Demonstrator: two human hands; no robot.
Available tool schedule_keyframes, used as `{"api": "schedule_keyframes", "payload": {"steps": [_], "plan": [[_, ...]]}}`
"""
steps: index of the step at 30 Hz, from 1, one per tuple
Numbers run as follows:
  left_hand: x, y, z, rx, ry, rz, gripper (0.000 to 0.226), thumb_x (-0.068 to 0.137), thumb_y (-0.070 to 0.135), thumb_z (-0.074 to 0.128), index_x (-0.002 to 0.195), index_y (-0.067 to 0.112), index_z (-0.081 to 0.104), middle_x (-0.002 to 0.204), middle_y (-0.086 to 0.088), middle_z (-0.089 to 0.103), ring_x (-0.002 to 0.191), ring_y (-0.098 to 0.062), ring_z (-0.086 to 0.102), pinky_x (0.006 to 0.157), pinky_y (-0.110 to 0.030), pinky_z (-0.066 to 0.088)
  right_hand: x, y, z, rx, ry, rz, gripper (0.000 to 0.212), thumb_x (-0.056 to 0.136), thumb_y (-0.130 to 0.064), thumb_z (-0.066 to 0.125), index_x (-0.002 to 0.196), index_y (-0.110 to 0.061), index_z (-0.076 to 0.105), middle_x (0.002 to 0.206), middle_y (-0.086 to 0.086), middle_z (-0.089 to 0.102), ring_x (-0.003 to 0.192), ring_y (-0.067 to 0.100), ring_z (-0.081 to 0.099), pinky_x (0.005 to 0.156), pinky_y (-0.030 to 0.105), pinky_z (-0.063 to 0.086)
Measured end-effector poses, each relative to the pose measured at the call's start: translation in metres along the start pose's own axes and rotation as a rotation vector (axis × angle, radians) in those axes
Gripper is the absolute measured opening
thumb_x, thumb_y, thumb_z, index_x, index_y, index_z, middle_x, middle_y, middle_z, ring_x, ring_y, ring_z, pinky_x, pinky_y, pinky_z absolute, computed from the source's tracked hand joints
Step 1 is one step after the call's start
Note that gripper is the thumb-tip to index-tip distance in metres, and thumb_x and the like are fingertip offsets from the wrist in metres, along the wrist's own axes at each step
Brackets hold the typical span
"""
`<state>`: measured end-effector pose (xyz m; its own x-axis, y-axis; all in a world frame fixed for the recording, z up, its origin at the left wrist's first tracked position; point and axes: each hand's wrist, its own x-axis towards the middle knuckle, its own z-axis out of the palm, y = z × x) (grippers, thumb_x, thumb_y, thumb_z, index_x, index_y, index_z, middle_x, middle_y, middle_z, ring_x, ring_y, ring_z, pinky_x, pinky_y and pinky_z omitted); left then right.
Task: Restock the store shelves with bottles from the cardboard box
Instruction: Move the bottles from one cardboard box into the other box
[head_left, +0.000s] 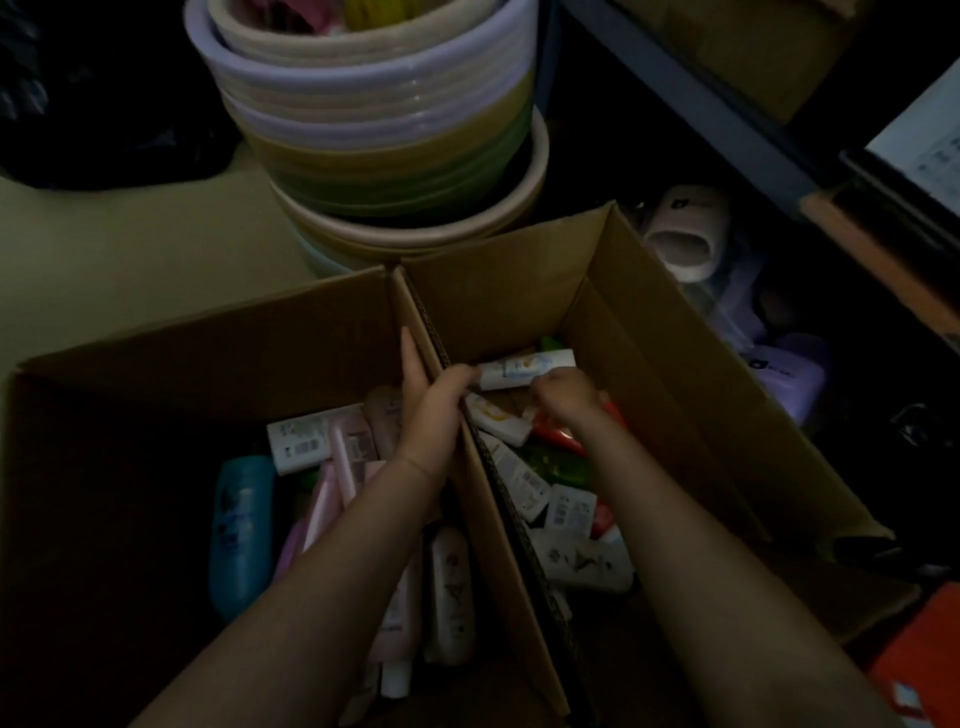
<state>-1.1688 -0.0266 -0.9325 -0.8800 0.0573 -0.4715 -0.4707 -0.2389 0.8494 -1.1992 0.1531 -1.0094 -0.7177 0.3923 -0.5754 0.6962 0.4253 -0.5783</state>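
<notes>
The scene is dimly lit. An open cardboard box (649, 364) stands on the floor, split by an upright cardboard flap (498, 499) that runs from the far wall toward the camera. Both halves hold loose bottles lying on their sides.

Left hand (428, 410): it rests over the top edge of the flap, index finger extended along the left face and the other fingers curled over the edge. The fingertips reach the left end of a white bottle (524, 368).

Right hand (563, 397): it is closed into a loose fist just below the same white bottle, at its right half. Whether it actually grips the bottle cannot be determined.

The white bottle lies horizontally at the far end of the right half, above the other bottles there.

A blue bottle (241, 535) lies in the left half. A stack of plastic basins (384, 130) stands behind the box. A shelf rail (696, 98) runs along the upper right.
</notes>
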Motion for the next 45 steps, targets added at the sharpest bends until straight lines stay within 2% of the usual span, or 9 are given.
{"api": "schedule_keyframes", "payload": {"steps": [4,14,18,25,32,36,39,42,45], "plan": [[0.009,-0.008,-0.002,-0.026,-0.028,0.101,0.091,0.071,0.018,0.065,0.154,0.038,0.031,0.144,-0.007,0.055,0.122,-0.028,0.061,0.098,-0.051,0.053,0.041,0.008,0.021,-0.227,0.082,-0.094,0.039,0.095,-0.022,0.056,0.13,-0.005,0.059,0.132,0.016,0.06,0.12,0.033,0.056,0.097,0.034,0.046],[0.022,-0.022,0.0,0.015,-0.016,0.173,0.088,0.072,0.014,0.059,0.155,0.029,0.032,0.138,-0.005,0.06,0.118,-0.02,0.063,0.097,-0.045,0.054,0.108,0.018,0.05,-0.843,-0.037,-0.198,0.06,0.085,-0.021,0.068,0.141,-0.015,0.045,0.146,0.011,0.045,0.136,0.029,0.04,0.115,0.045,0.027],[0.021,-0.023,0.001,-0.002,-0.015,0.169,0.088,0.072,0.014,0.059,0.155,0.03,0.033,0.137,-0.003,0.061,0.119,-0.02,0.063,0.101,-0.048,0.052,0.105,0.036,0.048,-0.65,-0.078,-0.071,0.049,0.087,-0.026,0.069,0.131,-0.01,0.056,0.131,0.015,0.059,0.119,0.032,0.058,0.095,0.04,0.049],[0.017,-0.014,0.003,0.023,0.002,0.131,0.095,0.068,0.022,0.062,0.156,0.035,0.029,0.131,0.003,0.061,0.11,-0.013,0.065,0.089,-0.035,0.054,0.048,0.022,0.015,-0.057,-0.045,-0.134,0.045,0.086,-0.037,0.069,0.121,-0.011,0.059,0.1,0.009,0.066,0.081,0.024,0.063,0.063,0.028,0.048],[-0.003,0.011,-0.01,0.036,-0.03,-0.036,0.087,0.081,0.02,0.075,0.155,0.036,0.031,0.127,0.0,0.064,0.102,-0.016,0.069,0.08,-0.034,0.058,-0.081,-0.045,-0.043,0.616,-0.153,-0.069,0.065,0.102,-0.058,0.026,0.11,-0.005,0.063,0.068,0.012,0.066,0.054,0.023,0.061,0.054,0.028,0.051],[-0.028,0.031,-0.034,-0.084,-0.023,-0.053,0.069,0.068,0.057,0.08,0.127,0.028,0.062,0.124,-0.003,0.07,0.116,-0.02,0.066,0.103,-0.047,0.05,-0.134,-0.064,-0.039,0.605,-0.227,-0.24,0.041,0.1,-0.053,0.04,0.111,-0.02,0.062,0.08,0.008,0.068,0.066,0.02,0.063,0.065,0.034,0.051],[-0.042,0.039,-0.051,-0.192,-0.089,-0.074,0.077,0.069,0.065,0.071,0.131,0.022,0.056,0.121,-0.008,0.07,0.109,-0.022,0.068,0.087,-0.04,0.056,-0.166,-0.078,-0.024,0.409,-0.329,-0.43,0.025,0.103,-0.03,0.048,0.103,-0.014,0.066,0.081,0.003,0.067,0.065,0.007,0.062,0.059,0.021,0.049],[-0.049,0.032,-0.074,-0.234,0.008,-0.117,0.036,0.083,0.04,0.073,0.107,0.016,0.061,0.092,-0.011,0.07,0.076,-0.024,0.069,0.066,-0.037,0.057,-0.176,-0.084,-0.025,0.324,-0.302,-0.478,0.033,0.104,-0.024,0.046,0.097,-0.003,0.07,0.08,0.014,0.071,0.064,0.02,0.064,0.057,0.026,0.049],[-0.043,0.013,-0.097,0.038,0.196,-0.133,0.039,0.087,0.045,0.073,0.106,0.013,0.063,0.093,-0.011,0.071,0.076,-0.024,0.07,0.072,-0.039,0.059,-0.163,-0.078,-0.036,0.365,-0.186,-0.429,0.032,0.104,-0.026,0.045,0.097,-0.005,0.069,0.078,0.009,0.069,0.063,0.02,0.063,0.056,0.025,0.048]]}}
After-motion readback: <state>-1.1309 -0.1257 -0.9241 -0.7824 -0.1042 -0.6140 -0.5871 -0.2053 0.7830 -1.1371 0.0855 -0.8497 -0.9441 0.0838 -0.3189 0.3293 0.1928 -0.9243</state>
